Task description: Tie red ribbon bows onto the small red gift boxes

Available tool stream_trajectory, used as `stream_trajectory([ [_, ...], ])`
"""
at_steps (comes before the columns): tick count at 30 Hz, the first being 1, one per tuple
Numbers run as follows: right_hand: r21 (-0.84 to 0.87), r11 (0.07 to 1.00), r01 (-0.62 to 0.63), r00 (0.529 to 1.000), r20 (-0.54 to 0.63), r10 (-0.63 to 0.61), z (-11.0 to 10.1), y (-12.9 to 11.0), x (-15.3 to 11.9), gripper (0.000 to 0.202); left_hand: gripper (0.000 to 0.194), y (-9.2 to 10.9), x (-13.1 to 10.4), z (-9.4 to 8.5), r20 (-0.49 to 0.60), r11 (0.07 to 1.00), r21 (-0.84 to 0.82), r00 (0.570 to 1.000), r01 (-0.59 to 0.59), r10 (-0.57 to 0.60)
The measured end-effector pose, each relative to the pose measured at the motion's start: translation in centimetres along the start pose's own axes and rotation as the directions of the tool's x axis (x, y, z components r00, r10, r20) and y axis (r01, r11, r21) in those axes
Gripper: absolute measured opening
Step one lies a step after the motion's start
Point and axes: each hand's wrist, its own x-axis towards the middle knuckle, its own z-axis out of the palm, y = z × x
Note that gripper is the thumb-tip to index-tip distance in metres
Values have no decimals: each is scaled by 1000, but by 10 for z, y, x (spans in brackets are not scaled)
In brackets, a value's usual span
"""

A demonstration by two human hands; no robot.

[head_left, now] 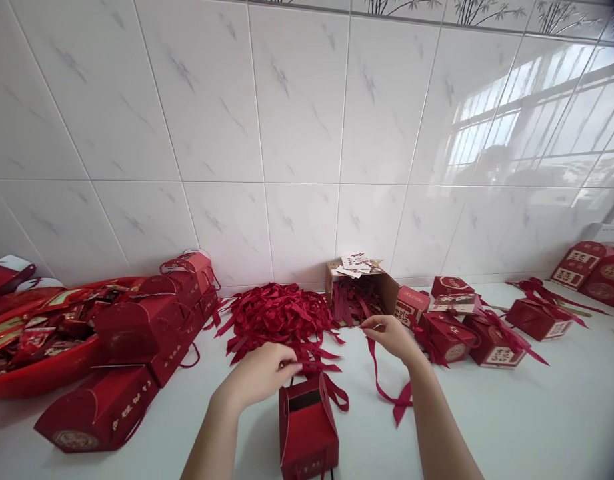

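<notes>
A red gift box (309, 427) with an opening at its top stands at the front centre of the white table. My left hand (271, 373) is just above its back left corner, fingers curled together near a dark cord and red ribbon; what they hold is too small to make out. Further right, my right hand (387, 333) pinches the upper end of a dark red ribbon (378, 380), which hangs down onto the table. Behind the hands lies a large heap of red ribbons (281, 313), beside an open cardboard box (387, 290) with darker ribbons inside and small cards on top.
On the left, a red basin (47, 370) holds wrapped sweets, next to several stacked red boxes (107, 407). Several boxes with ribbon bows, such as one red box (537, 319), stand on the right. A tiled wall (301, 227) rises behind the table (487, 413).
</notes>
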Motion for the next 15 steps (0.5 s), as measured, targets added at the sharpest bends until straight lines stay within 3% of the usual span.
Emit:
stream_trajectory([
  [3,60,997,44,996,70,-49,-8,-15,-12,23,33,5,4,-1,-289,999,-7,957,32,-33],
  [5,121,990,72,987,131,-88,-13,-24,-20,24,36,7,0,-3,-341,998,-19,938,54,-57],
  [7,162,981,104,977,167,-131,-18,-32,-27,24,40,7,-8,-5,-208,998,-31,976,61,-66],
  [9,151,978,142,971,170,-167,-22,-39,-33,23,52,7,-17,-5,22,997,-35,997,71,-70],
  [12,112,976,187,967,155,-203,-28,-49,-42,20,91,12,-19,1,295,1000,-1,955,27,-25],
  [15,100,971,218,963,138,-231,-33,-56,-49,18,119,25,-7,20,421,996,38,905,-82,58],
])
